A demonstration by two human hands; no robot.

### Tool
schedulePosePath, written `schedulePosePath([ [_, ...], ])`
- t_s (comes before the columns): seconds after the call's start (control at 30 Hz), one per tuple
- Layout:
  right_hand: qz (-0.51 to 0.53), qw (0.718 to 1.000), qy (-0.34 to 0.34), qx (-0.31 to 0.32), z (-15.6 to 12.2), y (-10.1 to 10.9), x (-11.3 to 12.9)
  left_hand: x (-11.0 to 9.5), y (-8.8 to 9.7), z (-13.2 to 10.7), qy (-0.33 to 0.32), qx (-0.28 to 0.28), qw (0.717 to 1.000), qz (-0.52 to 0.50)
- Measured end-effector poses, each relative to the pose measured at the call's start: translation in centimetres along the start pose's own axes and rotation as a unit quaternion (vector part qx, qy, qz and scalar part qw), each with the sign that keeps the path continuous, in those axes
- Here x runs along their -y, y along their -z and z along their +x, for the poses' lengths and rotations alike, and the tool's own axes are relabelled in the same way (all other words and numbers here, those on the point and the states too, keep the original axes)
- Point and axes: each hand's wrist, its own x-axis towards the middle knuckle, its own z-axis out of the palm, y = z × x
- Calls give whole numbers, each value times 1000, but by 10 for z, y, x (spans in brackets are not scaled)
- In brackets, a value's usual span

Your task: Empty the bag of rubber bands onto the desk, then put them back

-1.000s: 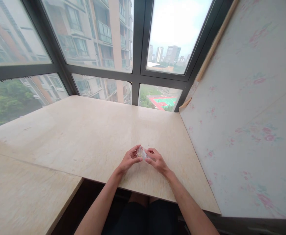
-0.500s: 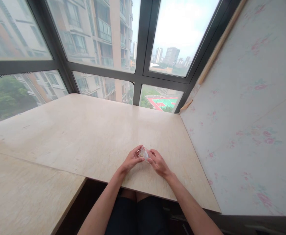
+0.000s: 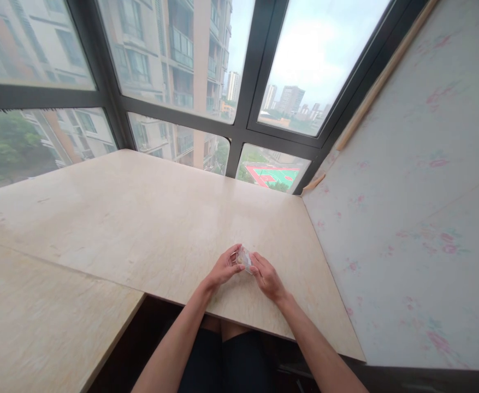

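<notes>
Between my two hands is a small clear plastic box (image 3: 244, 258), held just above the stone-patterned ledge. Something pale or whitish shows in or on it, too small to make out. My left hand (image 3: 225, 267) grips the box's left side, thumb at the near edge and fingers curled behind. On the opposite side, my right hand (image 3: 266, 275) pinches the box between thumb and fingers. Its fingertips are partly hidden.
The beige ledge (image 3: 149, 218) runs up to dark-framed windows (image 3: 239, 134). Flowered wallpaper covers the wall (image 3: 407, 207) on the right. A lower-left slab (image 3: 51, 322) borders a dark gap, and my legs (image 3: 226, 355) are under the front edge.
The view has tilted slightly. The clear box stays in both hands and looks turned a little, with the right fingers lying straighter along its side.
</notes>
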Motion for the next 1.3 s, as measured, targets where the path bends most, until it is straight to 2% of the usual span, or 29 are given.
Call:
schedulePosePath([
  [0.23, -19, 1000, 9, 3, -1, 2, 3, -5, -11, -4, 24, -19, 999, 37],
  [0.37, -21, 999, 15, -23, -6, -3, 0, -10, -17, -5, 6, -25, 998, 52],
  [0.67, -52, 996, 66, -22, -6, -4, 1, -17, -19, -4, 12, -36, 997, 71],
  [0.87, -86, 996, 5, -10, -9, -3, 0, -19, -16, -7, 36, -27, 998, 42],
  [0.97, -40, 999, 1, -22, -9, -1, 2, -18, -13, -7, 43, -28, 999, 15],
  [1.1, 32, 993, -80, -74, -10, -1, 3, -15, -11, -8, 52, -34, 997, -36],
  [1.2, 155, 965, -177, -119, -9, 0, 1, -12, -11, -8, 55, -48, 995, -68],
  [1.3, 297, 898, -270, -182, -4, 3, 1, -11, -11, -8, 51, -38, 996, -62],
])
